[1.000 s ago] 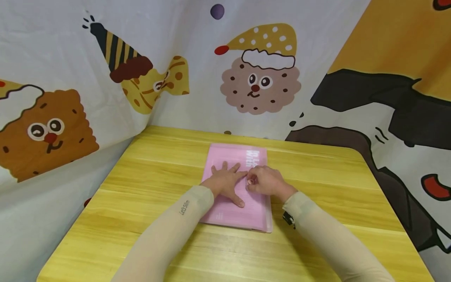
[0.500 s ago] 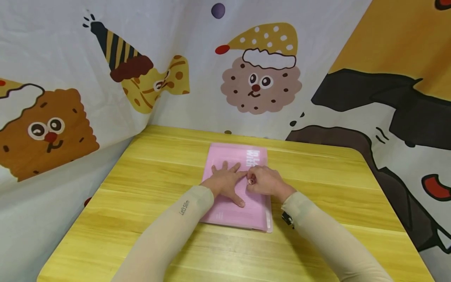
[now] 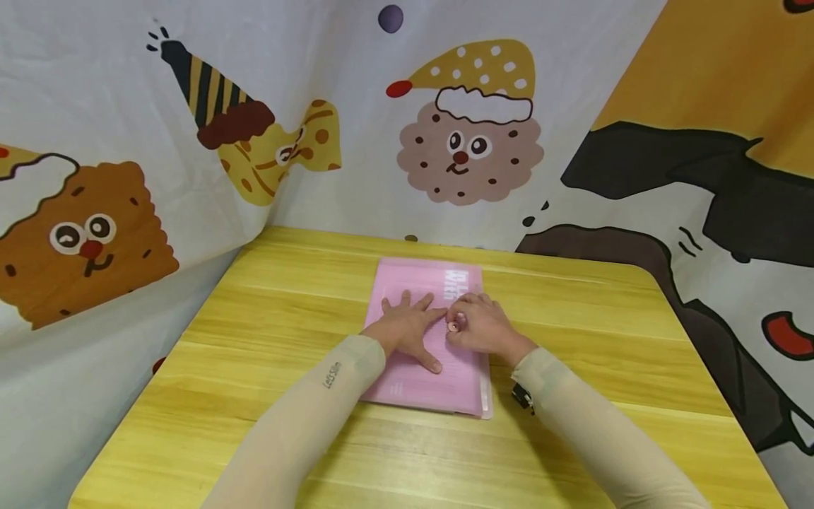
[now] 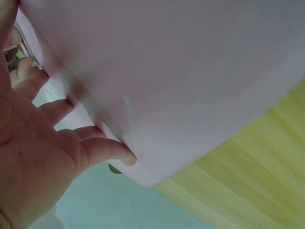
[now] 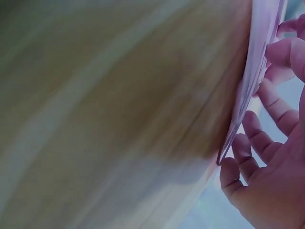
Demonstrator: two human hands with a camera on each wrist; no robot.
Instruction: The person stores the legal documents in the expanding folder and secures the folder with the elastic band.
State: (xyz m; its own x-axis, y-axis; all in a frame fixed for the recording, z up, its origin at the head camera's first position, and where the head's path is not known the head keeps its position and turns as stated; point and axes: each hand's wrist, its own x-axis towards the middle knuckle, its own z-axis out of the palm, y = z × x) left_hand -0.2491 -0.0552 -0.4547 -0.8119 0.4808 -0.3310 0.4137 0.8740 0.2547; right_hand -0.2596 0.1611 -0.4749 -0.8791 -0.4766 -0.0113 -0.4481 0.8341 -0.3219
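Observation:
A pink plastic document folder (image 3: 416,279) with white lettering along its upper right lies on the table. My left hand (image 3: 407,329) rests on its middle, palm down, fingers spread and straight. Just right of those fingers, my right hand (image 3: 480,325) has thumb and index finger curled about a small round button-like piece (image 3: 453,326) with a dark centre, on the folder's surface. Its exact kind is too small to tell. In the left wrist view, the left fingers (image 4: 107,150) touch the folder. The right wrist view shows the right fingers (image 5: 255,129) beside the folder's edge (image 5: 240,107).
The wooden table (image 3: 267,353) extends around the folder on all sides. Behind it hangs a white cloth (image 3: 356,198) printed with cartoon biscuits, reaching the table's back edge. A small black device (image 3: 523,397) is on the right wrist.
The right hand's fingers have lifted and loosened slightly around the small round piece. My left hand and the folder stay in place.

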